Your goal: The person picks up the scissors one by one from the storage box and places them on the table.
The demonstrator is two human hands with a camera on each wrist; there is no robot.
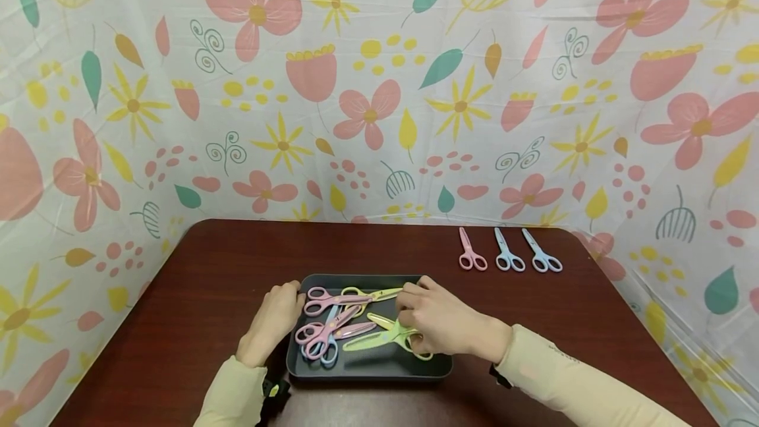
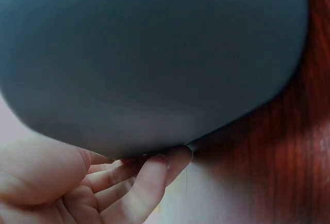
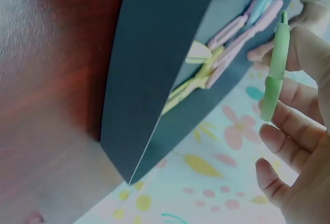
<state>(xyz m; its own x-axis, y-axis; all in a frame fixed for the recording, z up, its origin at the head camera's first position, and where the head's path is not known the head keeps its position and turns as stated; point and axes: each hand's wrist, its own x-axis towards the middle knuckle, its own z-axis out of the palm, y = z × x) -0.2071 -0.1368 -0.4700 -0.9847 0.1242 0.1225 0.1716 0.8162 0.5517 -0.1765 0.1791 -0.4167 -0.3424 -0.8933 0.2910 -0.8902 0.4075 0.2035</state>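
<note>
A dark grey tray [image 1: 379, 368] on the table holds pink scissors [image 1: 325, 333], yellow scissors [image 1: 382, 294] and blue scissors [image 1: 328, 352], lying across one another. My right hand [image 1: 441, 318] is over the tray's right half and pinches light green scissors [image 1: 369, 341] at the handles, blades pointing left. In the right wrist view, a green handle [image 3: 279, 54] shows between thumb and fingers, apart from the tray wall [image 3: 149, 69]. My left hand [image 1: 269, 320] grips the tray's left side; bent fingers [image 2: 142, 188] touch its outside in the left wrist view.
At the table's [image 1: 237, 256] back right, pink scissors [image 1: 470, 252] and two blue scissors, one in the middle [image 1: 508, 254] and one at the right [image 1: 541, 254], lie in a row, blades toward the back. A flowered curtain [image 1: 379, 104] hangs behind the table.
</note>
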